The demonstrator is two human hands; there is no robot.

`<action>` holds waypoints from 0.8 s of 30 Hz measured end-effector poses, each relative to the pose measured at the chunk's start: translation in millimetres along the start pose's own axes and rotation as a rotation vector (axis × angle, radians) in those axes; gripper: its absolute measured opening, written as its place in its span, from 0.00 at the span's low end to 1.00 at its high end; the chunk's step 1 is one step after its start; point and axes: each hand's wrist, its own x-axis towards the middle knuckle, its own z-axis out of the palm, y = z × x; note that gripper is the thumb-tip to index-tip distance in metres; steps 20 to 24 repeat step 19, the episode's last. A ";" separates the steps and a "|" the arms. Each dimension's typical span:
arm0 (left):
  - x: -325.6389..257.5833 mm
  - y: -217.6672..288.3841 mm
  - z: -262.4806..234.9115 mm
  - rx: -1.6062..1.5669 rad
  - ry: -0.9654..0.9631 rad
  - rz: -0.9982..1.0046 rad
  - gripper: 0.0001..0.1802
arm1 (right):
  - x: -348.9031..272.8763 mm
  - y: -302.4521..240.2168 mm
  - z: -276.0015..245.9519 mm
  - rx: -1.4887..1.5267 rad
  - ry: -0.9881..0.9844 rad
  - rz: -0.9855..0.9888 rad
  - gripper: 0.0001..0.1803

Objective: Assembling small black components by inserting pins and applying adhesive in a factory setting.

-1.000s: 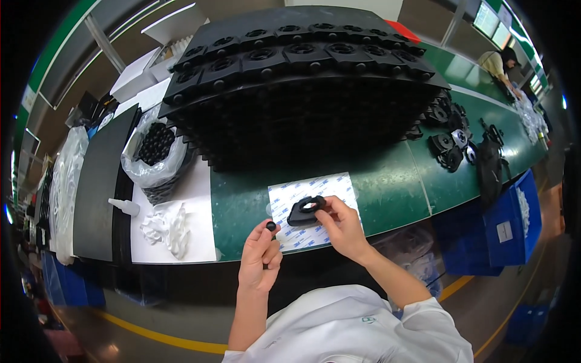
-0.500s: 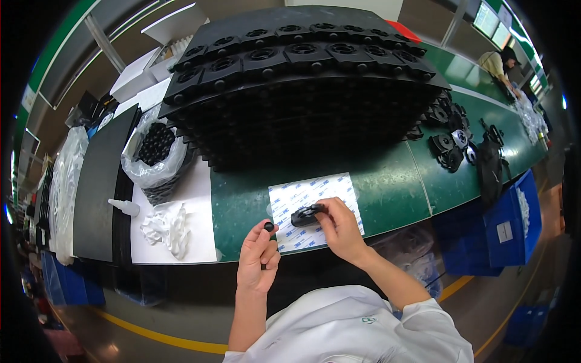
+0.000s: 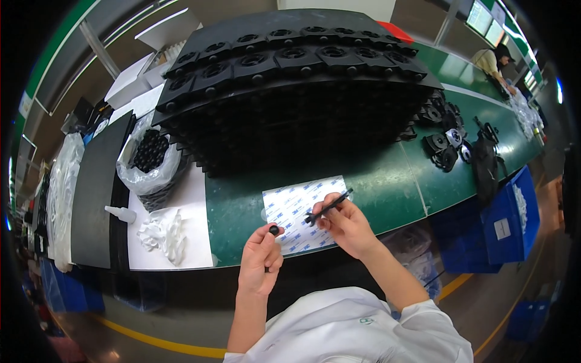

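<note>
My left hand (image 3: 259, 257) pinches a small round black knob (image 3: 274, 230) between thumb and fingertip. Another bit of black shows among its curled lower fingers, too covered to name. A flat black plastic part (image 3: 333, 204) is gripped in my right hand (image 3: 351, 231), turned nearly edge-on and slanting up to the right. The two pieces are apart. Beneath them, a white sheet with blue print (image 3: 278, 203) lies at the front edge of the green table (image 3: 233, 212).
A tall stack of black sheets bearing black parts (image 3: 296, 55) fills the table's middle. To its left stand a bag of black balls (image 3: 151, 151), a white-capped bottle (image 3: 120, 213) and crumpled white strips (image 3: 162, 233). Loose black parts (image 3: 445, 145) and blue bins (image 3: 508, 227) are at right.
My right hand has turned the black part from showing its broad face to nearly edge-on, and shifted slightly right. My left hand still pinches the knob, a little lower and further right.
</note>
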 end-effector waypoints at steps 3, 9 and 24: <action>1.4 -1.6 10.8 0.050 -0.024 -0.016 0.09 | -2.7 -0.8 -10.3 0.365 -0.147 0.124 0.08; 7.3 -5.6 26.0 0.130 -0.048 -0.022 0.10 | -7.1 -6.1 -15.7 0.329 -0.209 0.028 0.08; 15.8 -5.0 29.7 0.152 -0.095 -0.049 0.13 | -23.0 -50.0 -19.9 -1.070 -0.323 -0.873 0.13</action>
